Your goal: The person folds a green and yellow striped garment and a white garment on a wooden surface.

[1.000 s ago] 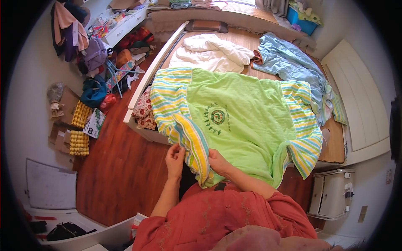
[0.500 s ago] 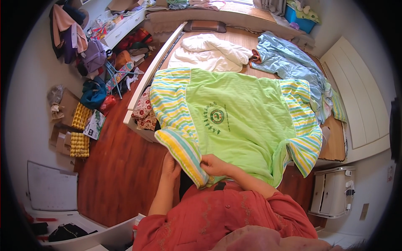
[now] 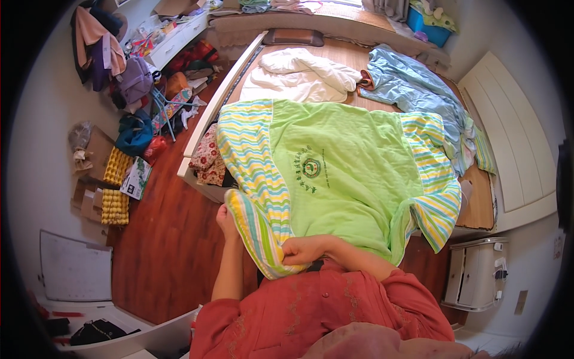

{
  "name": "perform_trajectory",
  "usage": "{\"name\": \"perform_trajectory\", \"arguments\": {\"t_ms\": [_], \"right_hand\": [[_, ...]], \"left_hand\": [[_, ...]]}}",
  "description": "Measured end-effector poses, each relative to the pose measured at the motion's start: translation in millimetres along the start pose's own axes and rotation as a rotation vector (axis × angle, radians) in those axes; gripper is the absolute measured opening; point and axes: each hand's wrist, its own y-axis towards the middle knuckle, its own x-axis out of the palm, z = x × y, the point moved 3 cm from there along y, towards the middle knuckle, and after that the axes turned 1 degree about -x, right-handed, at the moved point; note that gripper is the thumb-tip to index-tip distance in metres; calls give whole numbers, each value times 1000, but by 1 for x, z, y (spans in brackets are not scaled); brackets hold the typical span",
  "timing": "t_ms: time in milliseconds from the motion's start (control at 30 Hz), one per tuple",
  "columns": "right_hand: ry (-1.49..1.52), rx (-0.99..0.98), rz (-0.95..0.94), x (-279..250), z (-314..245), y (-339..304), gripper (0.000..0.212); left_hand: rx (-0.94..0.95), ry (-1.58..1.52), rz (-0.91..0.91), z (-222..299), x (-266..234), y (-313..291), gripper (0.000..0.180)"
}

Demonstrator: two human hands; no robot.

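Observation:
A green quilt (image 3: 359, 155) with striped yellow, white and blue side borders lies spread over the near part of the bed, its near edge hanging toward my body. At its near left corner, my left hand (image 3: 226, 221) is closed on the striped edge, the fingers partly hidden behind the cloth. My right hand (image 3: 302, 248) grips the same striped border closer to my waist, fingers curled into a fist around the fabric. Between my two hands the border is folded over. The quilt's right near corner droops loosely off the bed, untouched.
Beyond the quilt lie a white quilt (image 3: 299, 75), a blue cloth (image 3: 406, 78) and a brown pillow (image 3: 293, 37). A white bed rail (image 3: 222, 99) runs along the left. Bags, yellow egg trays (image 3: 115, 206) and a folding stool (image 3: 166, 110) crowd the left wall. A cream cabinet (image 3: 475, 272) stands right.
My left hand has moved left and away from my body with the quilt's corner. My right hand has shifted slightly toward me, and the gap between my hands is wider.

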Motion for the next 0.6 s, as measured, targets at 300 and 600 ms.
{"name": "perform_trajectory", "arguments": {"t_ms": [300,600], "right_hand": [[-69,-61,234,6,13,6,15],[-222,128,394,6,14,10,31]], "left_hand": [[-429,-494,-196,-59,26,-17,26],[-361,-248,-209,-22,-17,-63,34]]}}
